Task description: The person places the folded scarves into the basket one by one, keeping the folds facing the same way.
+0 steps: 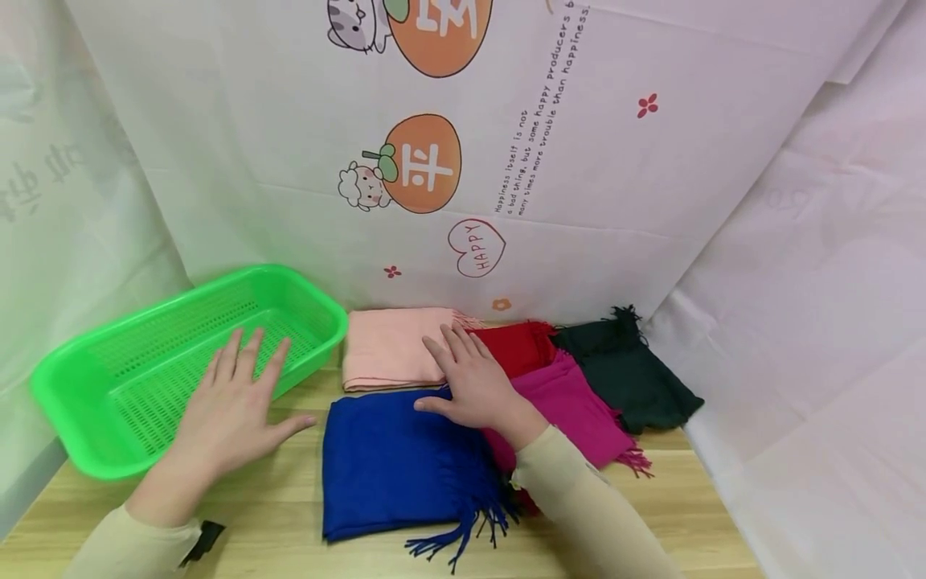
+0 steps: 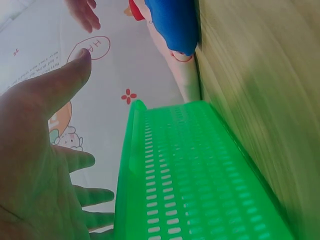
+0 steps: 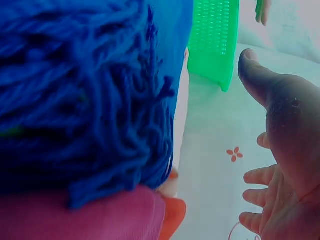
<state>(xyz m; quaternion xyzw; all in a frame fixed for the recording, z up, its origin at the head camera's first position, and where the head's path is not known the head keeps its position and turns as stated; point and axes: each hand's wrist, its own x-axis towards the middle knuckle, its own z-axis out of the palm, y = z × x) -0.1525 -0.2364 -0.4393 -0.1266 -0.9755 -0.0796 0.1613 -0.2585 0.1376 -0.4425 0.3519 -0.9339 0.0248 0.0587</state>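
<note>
Left hand (image 1: 231, 410): flat, fingers spread and straight, holding nothing; it hovers over the near right rim of the green perforated basket (image 1: 72, 386), thumb out toward the scarves. In the left wrist view the same palm (image 2: 35, 165) shows open beside the basket wall (image 2: 190, 180).

Right hand (image 1: 473, 382): flat, fingers straight and slightly apart, gripping nothing; it lies over the far right corner of the blue scarf (image 1: 394, 466), fingertips reaching toward the pink scarf (image 1: 387, 346). Whether the palm presses the cloth cannot be told. The right wrist view shows the open palm (image 3: 285, 150) and blue fringe (image 3: 80, 100) close up.

Blue scarf: folded flat on the wooden table (image 1: 289, 523), centre near; long axis runs near to far, fringe pointing to the near right edge.

Pink scarf: folded, just beyond the blue one, long axis left to right, fringe at its far right.

Red scarf (image 1: 517, 346), magenta scarf (image 1: 579, 410), dark green scarf (image 1: 629, 374): overlapping in a row to the right, magenta fringe pointing near right.

Basket: far left, long axis running from near left to far right, tilted on the table edge.

Backdrop cloth (image 1: 651, 201): printed heart reading "HAPPY" (image 1: 476, 248); slanted text, partly legible, "Happiness itself is not a bad thing, but some happy producers..."; orange fruits bearing Chinese characters (image 1: 423, 163).
</note>
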